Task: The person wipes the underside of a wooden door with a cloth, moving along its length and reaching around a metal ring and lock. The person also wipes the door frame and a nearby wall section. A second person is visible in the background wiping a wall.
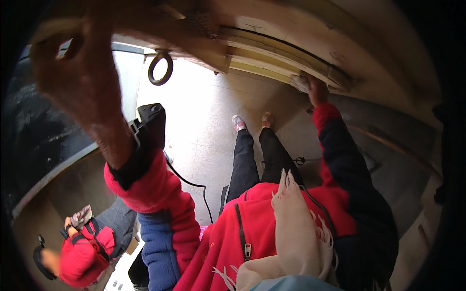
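My left hand (82, 80) is raised at the upper left, close to the camera and blurred by motion. Its fingers bend round near dark wood; shadow hides whether they grip anything. On that wrist sits a black strap with a boxy black device (152, 116). A dark ring (160, 68) hangs from the wooden edge to the right of this hand. Lower down at the right, my right hand (318, 94) holds a pale crumpled cloth (300, 83) against the lower edge of a wooden piece with stepped moulding (276, 47).
A second person (85, 254) in a red top, at the lower left, holds a patterned cloth (81, 216). Beside my left arm runs a dark glossy panel (47, 120). A black cable (189, 183) hangs from my wrist device over the brightly lit floor (185, 120).
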The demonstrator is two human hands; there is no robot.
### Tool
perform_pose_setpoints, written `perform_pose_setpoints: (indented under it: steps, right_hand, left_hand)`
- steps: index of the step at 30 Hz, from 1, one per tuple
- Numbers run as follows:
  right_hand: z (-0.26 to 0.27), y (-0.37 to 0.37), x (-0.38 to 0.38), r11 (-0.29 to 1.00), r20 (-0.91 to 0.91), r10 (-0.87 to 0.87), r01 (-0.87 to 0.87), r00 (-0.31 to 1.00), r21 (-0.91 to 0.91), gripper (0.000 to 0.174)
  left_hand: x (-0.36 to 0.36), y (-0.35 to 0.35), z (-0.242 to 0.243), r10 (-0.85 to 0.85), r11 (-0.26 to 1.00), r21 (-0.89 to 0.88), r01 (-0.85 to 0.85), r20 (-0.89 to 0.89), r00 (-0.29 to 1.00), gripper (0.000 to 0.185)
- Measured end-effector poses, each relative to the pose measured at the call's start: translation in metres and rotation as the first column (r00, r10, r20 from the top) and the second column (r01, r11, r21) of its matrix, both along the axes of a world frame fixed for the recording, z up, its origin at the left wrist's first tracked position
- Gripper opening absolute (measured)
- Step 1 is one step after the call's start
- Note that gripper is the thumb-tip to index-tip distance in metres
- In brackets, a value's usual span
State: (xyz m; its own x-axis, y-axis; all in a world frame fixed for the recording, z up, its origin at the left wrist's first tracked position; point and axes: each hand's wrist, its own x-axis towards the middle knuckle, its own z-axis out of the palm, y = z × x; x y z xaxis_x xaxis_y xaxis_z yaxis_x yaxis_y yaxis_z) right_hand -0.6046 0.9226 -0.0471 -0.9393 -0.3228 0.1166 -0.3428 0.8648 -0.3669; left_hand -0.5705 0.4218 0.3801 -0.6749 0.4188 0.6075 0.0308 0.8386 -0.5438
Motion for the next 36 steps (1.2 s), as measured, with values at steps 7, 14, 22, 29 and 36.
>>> perform_pose_setpoints:
  steps: [7, 14, 22, 29, 36]
  right_hand:
    - [-0.009, 0.048, -0.010, 0.943, 0.231, -0.272, 0.211, 0.934, 0.259, 0.038]
    - [0.004, -0.080, -0.038, 0.981, 0.102, 0.171, -0.160, 0.980, -0.107, 0.033]
    - [0.018, -0.235, -0.081, 0.908, -0.148, 0.410, -0.418, 0.900, -0.022, 0.040]
    - [-0.049, -0.272, -0.086, 0.854, -0.262, 0.513, -0.454, 0.817, 0.255, 0.019]
    - [-0.028, -0.246, -0.074, 0.749, -0.089, 0.628, -0.568, 0.773, 0.341, 0.018]
  left_hand:
    - [0.003, 0.070, -0.006, -0.225, 0.308, 0.929, 0.206, -0.140, 0.964, 0.040]
    - [-0.018, 0.101, -0.005, -0.138, 0.149, 0.973, 0.176, -0.156, 0.978, 0.038]
    - [-0.005, 0.094, -0.011, -0.122, 0.429, 0.865, 0.261, -0.231, 0.965, 0.039]
    - [0.000, 0.097, -0.019, -0.114, 0.394, 0.883, 0.256, -0.229, 0.967, 0.039]
    - [0.000, 0.098, -0.014, -0.110, 0.376, 0.890, 0.259, -0.234, 0.966, 0.040]
